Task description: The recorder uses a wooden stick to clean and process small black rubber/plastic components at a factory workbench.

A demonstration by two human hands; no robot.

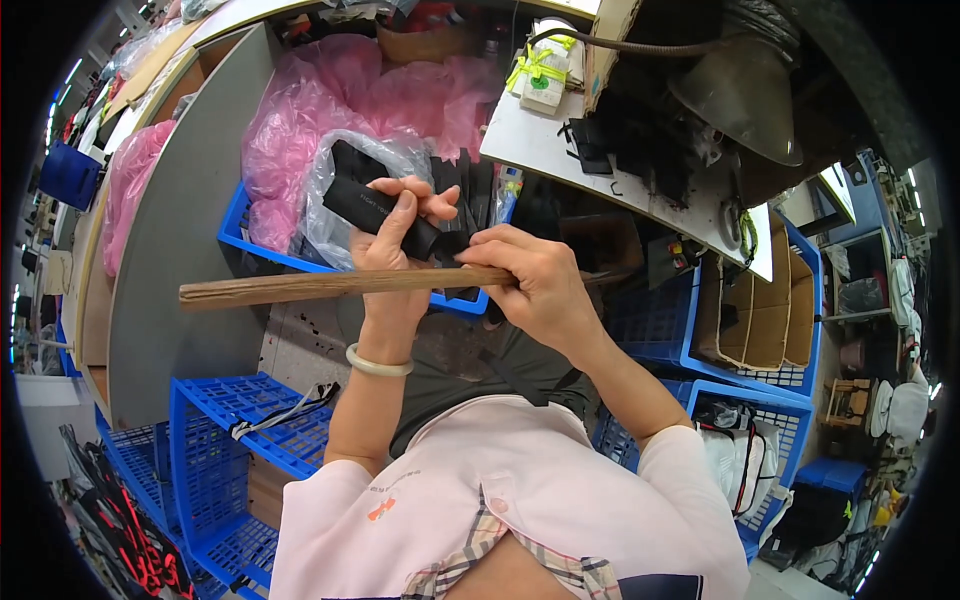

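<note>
My left hand (392, 232) is closed around a black fabric sleeve (365, 204), rolled into a tube with small print on it. In my right hand (540, 282) lies the end of a long wooden stick (290, 287), which stretches leftward across my left wrist. The right thumb and index finger also meet the near end of the black sleeve; whether they pinch it is hard to see. Just beyond my hands, a clear plastic bag (318, 185) and more black fabric pieces (470, 190) sit in a blue crate (236, 222).
Pink plastic bags (300, 110) fill the far left of the crate. To the right is a white table (640, 200) bearing black scraps, scissors (735, 222) and a lamp shade (745, 95). Blue crates (250, 400) flank me, one holding a cardboard box (765, 310). A grey panel (190, 220) stands left.
</note>
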